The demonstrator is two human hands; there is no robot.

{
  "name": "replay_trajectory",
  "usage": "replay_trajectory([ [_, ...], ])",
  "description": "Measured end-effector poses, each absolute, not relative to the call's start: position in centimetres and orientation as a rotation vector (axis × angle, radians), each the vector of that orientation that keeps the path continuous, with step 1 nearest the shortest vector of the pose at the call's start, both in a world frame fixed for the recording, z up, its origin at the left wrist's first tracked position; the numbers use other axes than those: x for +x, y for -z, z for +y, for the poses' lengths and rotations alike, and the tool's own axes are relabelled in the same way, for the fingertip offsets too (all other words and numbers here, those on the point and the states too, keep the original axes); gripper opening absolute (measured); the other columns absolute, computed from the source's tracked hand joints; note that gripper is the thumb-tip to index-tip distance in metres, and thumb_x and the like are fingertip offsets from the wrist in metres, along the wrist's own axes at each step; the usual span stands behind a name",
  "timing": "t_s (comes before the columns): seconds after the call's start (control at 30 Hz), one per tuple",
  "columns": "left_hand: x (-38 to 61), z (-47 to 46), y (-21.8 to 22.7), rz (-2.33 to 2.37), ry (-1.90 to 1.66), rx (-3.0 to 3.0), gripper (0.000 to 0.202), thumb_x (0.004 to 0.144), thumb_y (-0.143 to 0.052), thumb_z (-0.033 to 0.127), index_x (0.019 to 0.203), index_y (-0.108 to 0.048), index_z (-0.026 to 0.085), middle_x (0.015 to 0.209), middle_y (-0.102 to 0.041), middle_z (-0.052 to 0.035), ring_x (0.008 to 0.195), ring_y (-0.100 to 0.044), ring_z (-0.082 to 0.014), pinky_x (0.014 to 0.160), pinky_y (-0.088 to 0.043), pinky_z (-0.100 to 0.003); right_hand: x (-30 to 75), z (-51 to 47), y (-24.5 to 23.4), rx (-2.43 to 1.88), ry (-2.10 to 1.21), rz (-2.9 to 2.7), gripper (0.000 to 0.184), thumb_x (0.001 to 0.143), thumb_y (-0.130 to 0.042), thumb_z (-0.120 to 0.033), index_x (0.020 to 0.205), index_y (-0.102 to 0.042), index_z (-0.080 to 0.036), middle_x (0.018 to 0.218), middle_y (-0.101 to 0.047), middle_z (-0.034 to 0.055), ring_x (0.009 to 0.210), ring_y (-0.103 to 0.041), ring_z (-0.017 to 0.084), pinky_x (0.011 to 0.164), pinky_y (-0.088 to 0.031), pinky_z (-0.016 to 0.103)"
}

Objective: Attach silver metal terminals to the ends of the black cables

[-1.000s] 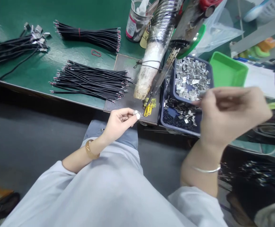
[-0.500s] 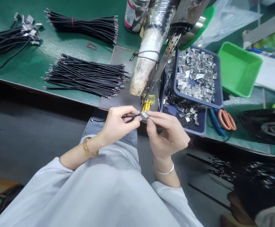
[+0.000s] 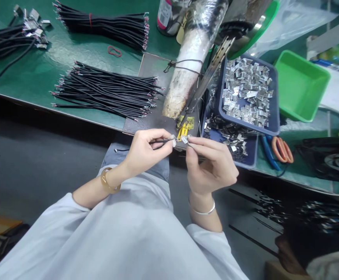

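Observation:
My left hand (image 3: 150,147) pinches a black cable (image 3: 160,142) between thumb and fingers, its end pointing right. Finger covers, pale in colour, seem to sit on those fingertips. My right hand (image 3: 211,165) is closed on a small silvery metal piece (image 3: 184,139), held at the fingertips with a narrow gap to the cable's end. Just beyond the fingertips is the yellow tip of a tool fixture (image 3: 183,130) at the bench edge. A layer of loose black cables (image 3: 108,91) with stripped ends lies on the bench, up and left of my hands.
A blue tray (image 3: 275,97) of metal pieces overlaps a lower blue tray (image 3: 252,149). Right of them stand a green bin (image 3: 300,83) and orange-handled pliers (image 3: 283,149). A wrapped white post (image 3: 183,74) rises ahead. Another person (image 3: 303,241) is at lower right.
My right hand has moved slightly right with the metal piece, widening its distance from the cable's end. The left hand stays nearly still. The view has shifted a little.

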State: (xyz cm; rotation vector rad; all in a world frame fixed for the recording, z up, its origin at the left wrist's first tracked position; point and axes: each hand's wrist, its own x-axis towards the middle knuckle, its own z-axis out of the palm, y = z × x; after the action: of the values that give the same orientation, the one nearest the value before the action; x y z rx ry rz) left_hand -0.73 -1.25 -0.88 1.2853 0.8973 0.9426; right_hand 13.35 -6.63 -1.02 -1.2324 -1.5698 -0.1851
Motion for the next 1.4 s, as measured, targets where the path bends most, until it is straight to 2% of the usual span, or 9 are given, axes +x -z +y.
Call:
replay_trajectory([
  [0.23,-0.5,-0.5,1.0,0.886,-1.031,1.163,0.014,0.073,-0.07,0.025,0.07,-0.076,0.013,0.064,-0.061,-0.002,0.056,-0.044,-0.008,0.05,-0.036,-0.019,13.4,-6.5,2.3,-1.276,0.026,-1.468,0.016,0.089,-0.065,-0.008,0.097,-0.067,-0.022,0.097,-0.078,0.0033,0.09,-0.076,0.018,0.074,-0.063,0.031],
  [0.4,-0.3,-0.1,1.2,0.87,-1.065,1.228,0.012,0.074,-0.069,0.02,0.066,-0.073,0.012,0.054,-0.045,0.0029,0.052,-0.035,-0.0058,0.048,-0.028,-0.02,13.6,-6.2,2.2,-1.293,0.115,-1.594,0.019,0.085,-0.07,-0.007,0.092,-0.064,-0.023,0.098,-0.079,0.0031,0.09,-0.077,0.018,0.079,-0.063,0.031],
  [0.53,-0.1,0.2,1.0,0.887,-1.087,1.265,0.015,0.076,-0.068,0.018,0.062,-0.071,0.012,0.053,-0.039,0.0047,0.051,-0.032,-0.0054,0.049,-0.027,-0.021,13.9,-5.8,1.9,-1.279,0.248,-1.684,0.022,0.083,-0.071,-0.004,0.09,-0.061,-0.023,0.099,-0.08,0.0039,0.087,-0.078,0.017,0.076,-0.063,0.028],
  [0.87,-0.1,0.6,0.5,0.936,-1.1,1.384,0.015,0.078,-0.067,0.017,0.066,-0.076,0.014,0.053,-0.04,0.0051,0.05,-0.032,-0.0056,0.052,-0.031,-0.022,14.0,-5.0,1.5,-1.261,0.332,-1.716,0.021,0.083,-0.072,-0.005,0.087,-0.061,-0.023,0.096,-0.08,0.0047,0.082,-0.077,0.016,0.072,-0.063,0.027],
  [1.2,-0.6,0.9,-0.1,0.931,-1.046,1.447,0.022,0.077,-0.065,0.017,0.055,-0.067,0.014,0.051,-0.034,0.0049,0.051,-0.029,-0.0062,0.051,-0.028,-0.023,14.0,-5.2,1.2,-1.268,0.337,-1.767,0.022,0.084,-0.069,-0.007,0.083,-0.057,-0.024,0.094,-0.08,0.005,0.08,-0.077,0.016,0.068,-0.063,0.026],
  [1.4,-0.7,1.0,0.1,0.903,-1.055,1.462,0.022,0.077,-0.064,0.014,0.056,-0.066,0.014,0.05,-0.033,0.0059,0.051,-0.031,-0.0059,0.051,-0.027,-0.022,14.0,-5.2,1.4,-1.252,0.353,-1.776,0.021,0.084,-0.07,-0.006,0.083,-0.057,-0.023,0.094,-0.08,0.0056,0.079,-0.077,0.015,0.068,-0.063,0.024],
])
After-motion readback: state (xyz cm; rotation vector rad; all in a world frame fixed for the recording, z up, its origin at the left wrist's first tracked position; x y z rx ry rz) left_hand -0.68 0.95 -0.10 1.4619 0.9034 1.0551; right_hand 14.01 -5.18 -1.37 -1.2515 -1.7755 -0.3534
